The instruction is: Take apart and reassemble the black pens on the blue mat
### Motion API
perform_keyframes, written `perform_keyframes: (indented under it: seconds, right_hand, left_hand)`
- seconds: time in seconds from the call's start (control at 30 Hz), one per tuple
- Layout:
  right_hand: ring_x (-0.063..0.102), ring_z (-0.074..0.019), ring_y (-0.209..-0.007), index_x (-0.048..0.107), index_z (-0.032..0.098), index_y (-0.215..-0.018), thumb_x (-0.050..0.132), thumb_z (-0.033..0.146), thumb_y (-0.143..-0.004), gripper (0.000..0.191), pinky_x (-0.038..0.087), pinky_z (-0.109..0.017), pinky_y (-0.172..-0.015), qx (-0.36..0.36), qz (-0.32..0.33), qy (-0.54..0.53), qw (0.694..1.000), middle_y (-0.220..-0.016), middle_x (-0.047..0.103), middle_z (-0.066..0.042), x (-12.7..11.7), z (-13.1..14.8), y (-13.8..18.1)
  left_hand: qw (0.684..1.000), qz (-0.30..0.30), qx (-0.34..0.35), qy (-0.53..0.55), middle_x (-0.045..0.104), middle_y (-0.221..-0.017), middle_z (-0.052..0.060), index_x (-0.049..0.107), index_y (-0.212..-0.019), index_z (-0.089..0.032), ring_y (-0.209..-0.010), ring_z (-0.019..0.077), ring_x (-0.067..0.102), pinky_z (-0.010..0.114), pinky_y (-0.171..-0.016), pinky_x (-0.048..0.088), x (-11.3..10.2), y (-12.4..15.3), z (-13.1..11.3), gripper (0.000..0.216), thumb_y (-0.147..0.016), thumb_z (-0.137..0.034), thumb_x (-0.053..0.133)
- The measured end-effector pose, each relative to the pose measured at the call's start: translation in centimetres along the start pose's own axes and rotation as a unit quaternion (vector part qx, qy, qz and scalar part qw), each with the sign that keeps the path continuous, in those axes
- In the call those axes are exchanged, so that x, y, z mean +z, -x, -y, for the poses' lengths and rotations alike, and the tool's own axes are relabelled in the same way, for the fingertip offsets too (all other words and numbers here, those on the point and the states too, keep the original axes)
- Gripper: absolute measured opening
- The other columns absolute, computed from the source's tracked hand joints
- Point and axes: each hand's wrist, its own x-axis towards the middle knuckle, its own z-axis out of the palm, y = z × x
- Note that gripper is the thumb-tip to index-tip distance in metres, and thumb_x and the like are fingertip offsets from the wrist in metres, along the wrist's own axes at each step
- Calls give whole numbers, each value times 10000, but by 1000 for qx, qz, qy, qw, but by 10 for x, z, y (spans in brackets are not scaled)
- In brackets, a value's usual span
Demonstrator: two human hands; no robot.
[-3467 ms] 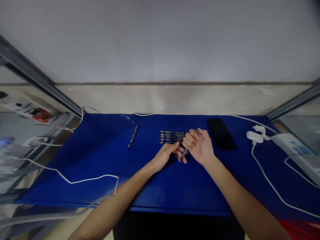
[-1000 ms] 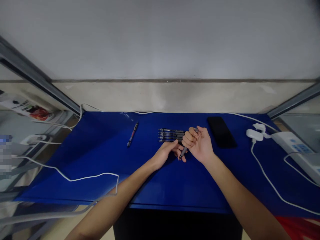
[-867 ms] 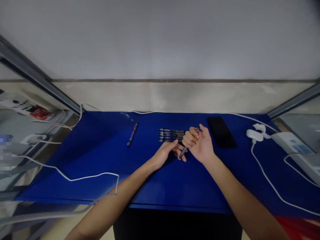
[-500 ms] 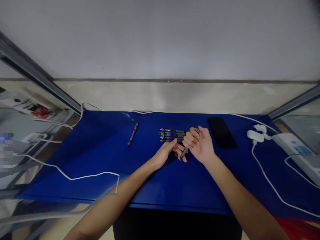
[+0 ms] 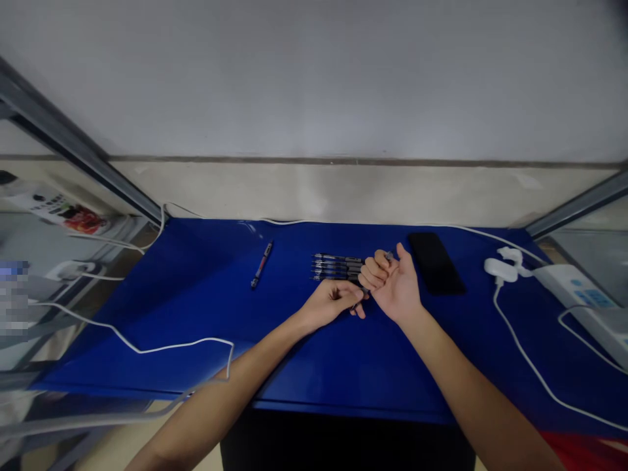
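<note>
Between my two hands is a dark pen [image 5: 389,256], one end showing above the curled fingers of my right hand [image 5: 387,281]. My right fingers wrap round it with the palm turned up and the thumb raised. My left hand [image 5: 336,302] pinches the pen's lower end between thumb and fingers, covering most of it. Just behind the hands, several similar pens [image 5: 331,267] lie side by side in a row on the blue table [image 5: 314,373], their right ends partly hidden by my right hand. A single pen [image 5: 261,264] lies apart, to the left.
A black phone [image 5: 436,263] lies to the right of my hands. Farther right are a white charger [image 5: 500,269] with its cable and a white power strip [image 5: 583,301]. A white cable [image 5: 186,343] crosses the left side near my forearm. A wall [image 5: 314,190] closes off the back.
My left thumb and fingers have closed on the pen's lower end, which was in plain sight before. My right thumb has lifted off the pen's upper end. The row of pens stays put.
</note>
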Motion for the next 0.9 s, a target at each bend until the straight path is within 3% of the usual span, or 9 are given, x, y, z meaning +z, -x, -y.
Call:
perform_keyframes:
  seconds: [0.13, 0.2, 0.3, 0.4, 0.53, 0.6, 0.73, 0.9]
  right_hand:
    - [523, -154, -634, 554, 201, -664, 503, 461, -938, 382, 485, -317, -637, -93, -38, 88, 991, -671, 502, -10, 2, -4, -2]
    - [595, -193, -776, 627, 193, -734, 503, 468, -941, 366, 506, -349, -714, -159, -64, 179, 969, -818, 599, -55, 0, -7, -2]
    - [596, -175, -703, 657, 202, -802, 492, 444, -957, 331, 492, -330, -670, -196, -87, 332, 919, -805, 631, -49, -3, -12, 1]
    - [551, -143, -618, 625, 210, -737, 503, 383, -965, 310, 444, -289, -623, -178, -26, 480, 859, -693, 599, -11, -2, -16, 6]
    - [555, -133, -626, 623, 189, -678, 526, 320, -952, 319, 409, -266, -608, -132, 97, 613, 773, -670, 605, -8, 4, -28, 11]
    - [554, -124, -601, 628, 179, -657, 536, 313, -947, 333, 403, -260, -600, -100, 145, 643, 745, -643, 610, -3, 5, -34, 11]
    - [565, -116, -562, 654, 179, -670, 541, 370, -946, 354, 402, -246, -561, -58, 159, 647, 744, -611, 627, 3, 2, -34, 10]
    - [619, -129, -613, 670, 189, -699, 500, 414, -962, 385, 437, -241, -567, -64, 82, 644, 758, -674, 675, -16, 0, -17, 7]
  left_hand:
    - [995, -91, 26, 8, 689, -626, 61, 718, -887, -95, -569, 126, 576, 259, -634, 456, -1, 1, -6, 351, -852, -438, 655]
    - [988, -143, 51, 11, 677, -615, 46, 726, -887, -102, -570, 123, 577, 255, -633, 460, -7, 1, -11, 329, -844, -423, 668]
    - [969, -227, 95, 35, 670, -647, 28, 729, -881, -121, -592, 114, 578, 245, -634, 459, -23, -1, -20, 287, -802, -397, 721]
    - [945, -287, 133, 87, 644, -689, 8, 723, -882, -144, -602, 89, 549, 224, -627, 447, -39, -4, -25, 272, -787, -398, 738]
    - [945, -276, 138, 107, 607, -681, -9, 717, -944, -173, -601, 74, 528, 202, -612, 435, -44, -6, -19, 282, -821, -426, 703]
    - [957, -253, 117, 86, 613, -713, 0, 720, -958, -172, -622, 75, 534, 199, -618, 438, -41, -6, -15, 283, -835, -425, 688]
    - [967, -229, 103, 43, 627, -753, 16, 730, -994, -176, -668, 96, 562, 213, -633, 453, -44, -6, -16, 311, -851, -443, 659]
    - [916, -366, 140, -84, 695, -758, 39, 752, -917, -150, -640, 119, 593, 235, -623, 471, -90, -2, -34, 331, -731, -424, 769]
